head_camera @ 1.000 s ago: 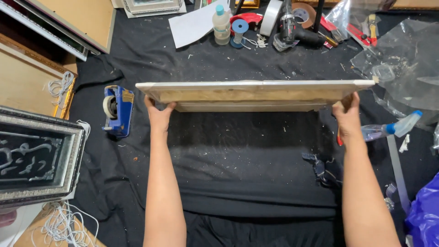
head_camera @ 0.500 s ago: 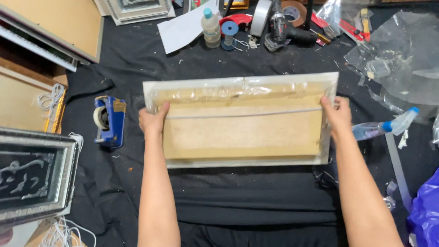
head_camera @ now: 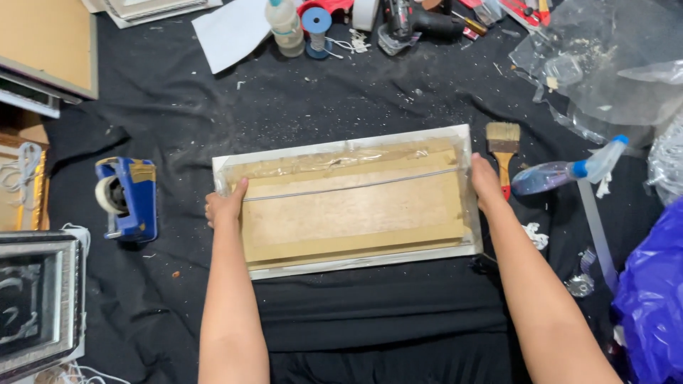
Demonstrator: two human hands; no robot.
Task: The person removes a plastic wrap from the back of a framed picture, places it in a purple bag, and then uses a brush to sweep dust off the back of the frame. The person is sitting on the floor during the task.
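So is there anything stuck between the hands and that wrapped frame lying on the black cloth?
Nothing visible. The left hand grips the left short edge of the plastic-wrapped frame directly, and the right hand grips the right edge. The paintbrush lies just beyond the right hand, and the blue tape dispenser sits apart to the left.

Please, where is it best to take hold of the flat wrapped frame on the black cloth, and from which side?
Probably by its two short ends, coming from left and right. The frame lies flat, long side across, so both ends are free. The left hand and right hand already rest there. The paintbrush lies close to the right end, so come in carefully.
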